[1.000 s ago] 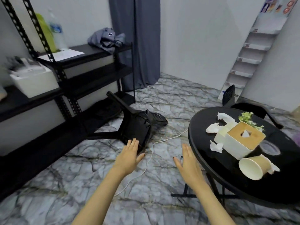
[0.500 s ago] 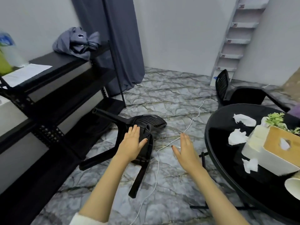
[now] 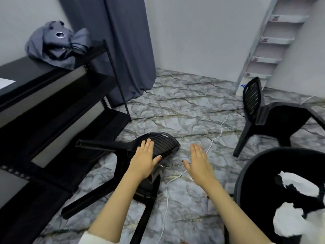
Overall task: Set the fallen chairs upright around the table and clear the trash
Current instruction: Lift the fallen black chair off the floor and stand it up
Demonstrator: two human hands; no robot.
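Note:
A black plastic chair (image 3: 163,143) lies on its side on the marble floor, legs pointing left and toward me. My left hand (image 3: 143,158) reaches over its slatted backrest with straight fingers; whether it touches I cannot tell. My right hand (image 3: 199,160) hovers open above the floor just right of the chair, holding nothing. A second black chair (image 3: 263,111) stands upright at the right, beyond the round black table (image 3: 246,175). White crumpled tissues (image 3: 292,182) lie on the table at the lower right.
A black metal shelf rack (image 3: 52,95) runs along the left wall with a grey cloth bundle (image 3: 58,44) on top. A white cable (image 3: 216,138) snakes across the floor between the chairs. A grey curtain (image 3: 123,46) hangs behind; a white stepped rack (image 3: 263,50) leans at the right.
I have moved closer to the fallen chair. My left hand has slid from the seat edge onto the backrest; my right hand has advanced beside it. The table has shifted to the right edge of view.

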